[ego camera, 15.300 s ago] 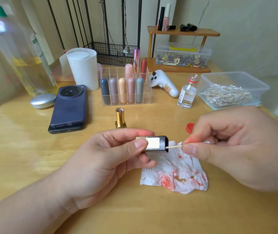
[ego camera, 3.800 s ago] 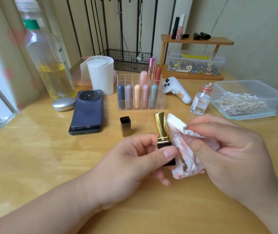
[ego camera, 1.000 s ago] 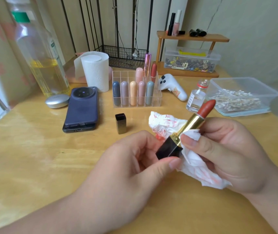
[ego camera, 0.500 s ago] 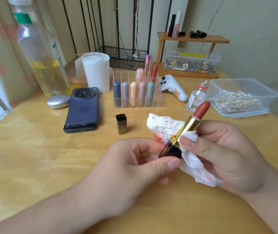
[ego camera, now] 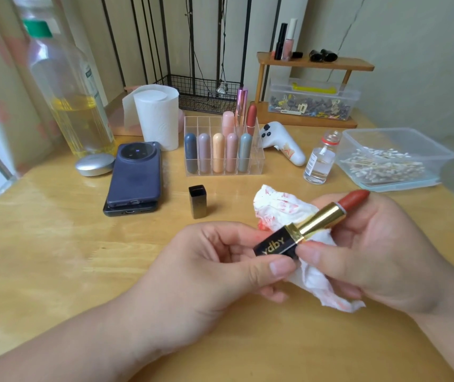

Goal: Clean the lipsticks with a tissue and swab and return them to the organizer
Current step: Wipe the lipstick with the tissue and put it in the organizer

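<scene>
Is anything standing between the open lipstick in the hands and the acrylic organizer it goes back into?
Nothing visible blocks the way. Bare table lies between the lipstick and the organizer; its black cap stands just left of that line, and the tissue is in the right hand.

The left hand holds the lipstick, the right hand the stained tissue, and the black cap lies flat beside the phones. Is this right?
Not quite: the head view shows the black cap standing upright beside the phones, not lying flat. The left hand does hold the lipstick, the right hand the stained tissue.
</scene>
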Tool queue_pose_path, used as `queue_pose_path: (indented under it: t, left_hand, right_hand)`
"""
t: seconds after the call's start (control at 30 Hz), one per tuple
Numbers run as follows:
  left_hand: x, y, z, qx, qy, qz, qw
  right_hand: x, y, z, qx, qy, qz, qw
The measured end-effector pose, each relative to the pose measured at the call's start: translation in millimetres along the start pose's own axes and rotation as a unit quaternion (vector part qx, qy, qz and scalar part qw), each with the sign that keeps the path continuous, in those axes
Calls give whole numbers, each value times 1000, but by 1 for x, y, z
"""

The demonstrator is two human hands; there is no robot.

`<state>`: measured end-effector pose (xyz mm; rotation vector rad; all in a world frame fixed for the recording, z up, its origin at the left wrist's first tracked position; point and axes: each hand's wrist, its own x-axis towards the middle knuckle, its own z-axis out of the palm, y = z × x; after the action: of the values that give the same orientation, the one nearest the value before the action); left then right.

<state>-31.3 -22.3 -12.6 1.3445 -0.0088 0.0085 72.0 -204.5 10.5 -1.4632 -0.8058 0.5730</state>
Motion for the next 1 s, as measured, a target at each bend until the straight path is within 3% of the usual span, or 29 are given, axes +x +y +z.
queue_pose_path:
  t: [0.13, 0.23, 0.4, 0.53, 0.67, 1.0]
  left_hand:
    - [-3, 3, 3, -20, 13, 10, 1000]
    - [-3, 1, 3, -93, 3, -13, 996]
    - [1, 4, -4, -249, -70, -40, 965]
    - [2, 3, -4, -262, -86, -58, 960]
    - [2, 1, -1, -213, -57, -51, 974]
    - [-2, -9, 1, 37, 82, 16, 996]
  right_hand:
    - [0, 3, 4, 67, -5, -24, 997]
    - [-1, 7, 4, 136, -20, -12, 990]
    - [6, 5, -1, 232, -153, -12, 960]
    - [6, 12, 1, 225, -95, -18, 970]
    - [5, 15, 2, 164, -28, -35, 985]
    - [5, 14, 6, 140, -16, -29, 990]
